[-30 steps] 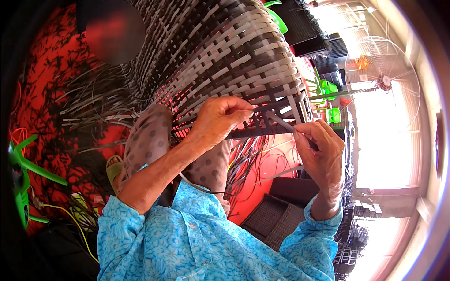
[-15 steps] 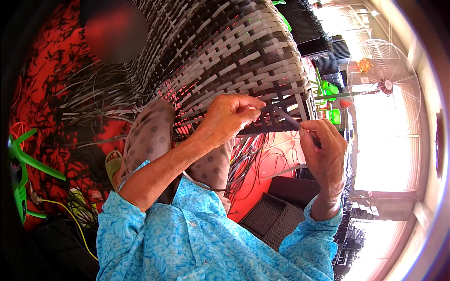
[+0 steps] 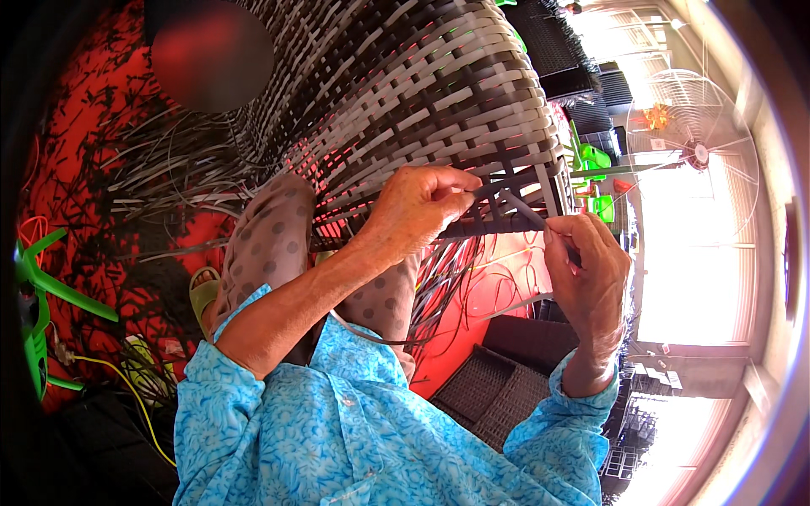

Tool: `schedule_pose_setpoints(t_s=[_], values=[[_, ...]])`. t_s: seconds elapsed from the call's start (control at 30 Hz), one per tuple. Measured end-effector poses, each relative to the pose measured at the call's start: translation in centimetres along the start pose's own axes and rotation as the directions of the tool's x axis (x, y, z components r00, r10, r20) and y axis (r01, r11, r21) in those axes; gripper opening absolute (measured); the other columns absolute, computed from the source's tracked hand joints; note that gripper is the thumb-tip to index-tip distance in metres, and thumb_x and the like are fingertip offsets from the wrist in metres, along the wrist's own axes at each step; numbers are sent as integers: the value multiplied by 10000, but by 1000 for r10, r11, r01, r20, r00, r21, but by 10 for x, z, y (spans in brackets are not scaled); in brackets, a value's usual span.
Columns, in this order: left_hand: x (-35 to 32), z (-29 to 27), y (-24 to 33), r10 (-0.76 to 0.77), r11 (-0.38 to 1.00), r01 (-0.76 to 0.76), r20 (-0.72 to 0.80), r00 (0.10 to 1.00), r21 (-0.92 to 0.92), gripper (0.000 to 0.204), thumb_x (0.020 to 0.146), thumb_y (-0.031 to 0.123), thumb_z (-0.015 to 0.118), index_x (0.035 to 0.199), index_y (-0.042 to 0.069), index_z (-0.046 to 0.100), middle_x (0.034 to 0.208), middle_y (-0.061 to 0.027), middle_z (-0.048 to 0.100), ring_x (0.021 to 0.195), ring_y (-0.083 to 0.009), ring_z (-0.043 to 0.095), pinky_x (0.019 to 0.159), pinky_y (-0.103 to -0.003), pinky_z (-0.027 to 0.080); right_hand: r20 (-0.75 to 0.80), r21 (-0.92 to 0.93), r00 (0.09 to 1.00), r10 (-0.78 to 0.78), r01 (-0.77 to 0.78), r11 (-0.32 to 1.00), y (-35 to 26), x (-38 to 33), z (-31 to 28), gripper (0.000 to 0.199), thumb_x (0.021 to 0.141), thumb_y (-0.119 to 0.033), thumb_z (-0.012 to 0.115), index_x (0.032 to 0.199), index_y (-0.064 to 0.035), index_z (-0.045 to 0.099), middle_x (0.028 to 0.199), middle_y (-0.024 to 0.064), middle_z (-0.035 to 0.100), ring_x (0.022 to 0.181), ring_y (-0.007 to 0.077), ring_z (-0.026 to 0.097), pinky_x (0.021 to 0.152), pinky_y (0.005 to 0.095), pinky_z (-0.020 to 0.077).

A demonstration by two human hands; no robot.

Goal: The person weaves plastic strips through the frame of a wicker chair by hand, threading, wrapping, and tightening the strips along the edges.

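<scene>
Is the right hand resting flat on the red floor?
No, the right hand is raised beside the grey-and-black woven plastic-strip basket, pinching a dark strip.

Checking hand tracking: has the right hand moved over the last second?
No real shift: the right hand still pinches the dark strip beside the woven basket's rim.

Both forearms raised from the lower edge, elbows bent, sleeves ending at the elbow on the left and near the wrist on the right. Left hand (image 3: 419,211) held higher, knuckles up, fingers curled forward and thumb pressed against the fingertips in a pinch. Right hand (image 3: 588,274) just beside it and lower, back turned toward the camera, fingers (image 3: 560,239) bent and closed together, wrist upright.
</scene>
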State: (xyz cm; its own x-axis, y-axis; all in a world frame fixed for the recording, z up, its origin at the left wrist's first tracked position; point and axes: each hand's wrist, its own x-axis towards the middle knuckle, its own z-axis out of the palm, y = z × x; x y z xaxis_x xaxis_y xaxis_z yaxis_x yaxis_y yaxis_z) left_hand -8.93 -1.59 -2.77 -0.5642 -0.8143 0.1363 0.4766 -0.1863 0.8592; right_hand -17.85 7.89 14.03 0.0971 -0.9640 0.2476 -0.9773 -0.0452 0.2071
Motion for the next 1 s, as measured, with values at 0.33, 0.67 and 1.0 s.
schedule_pose_setpoints(t_s=[0.33,0.67,1.0], values=[[-8,4,3,-74,996,76,36,997,-52,270,775,107,641,1033,32,618,533,43,423,483,-49,401,431,-232,336,29,-101,996,-88,90,991,-18,20,-9,77,735,-52,592,771,-71,526,680,82,513,535,261,546,463,345,434],[-20,6,11,-74,992,59,135,988,113,399,798,127,630,1156,-13,523,637,47,515,596,-18,468,539,-189,397,288,-400,953,-97,211,892,-33,45,-3,50,778,-125,558,791,-77,559,742,72,572,599,266,572,518,368,437],[-16,-1,9,-130,985,130,9,991,-110,264,840,166,589,1069,36,574,781,-28,612,654,-58,553,522,-187,442,229,-357,967,-109,188,915,-27,47,-10,47,771,-119,565,803,-84,565,737,63,577,594,260,571,524,359,435]])
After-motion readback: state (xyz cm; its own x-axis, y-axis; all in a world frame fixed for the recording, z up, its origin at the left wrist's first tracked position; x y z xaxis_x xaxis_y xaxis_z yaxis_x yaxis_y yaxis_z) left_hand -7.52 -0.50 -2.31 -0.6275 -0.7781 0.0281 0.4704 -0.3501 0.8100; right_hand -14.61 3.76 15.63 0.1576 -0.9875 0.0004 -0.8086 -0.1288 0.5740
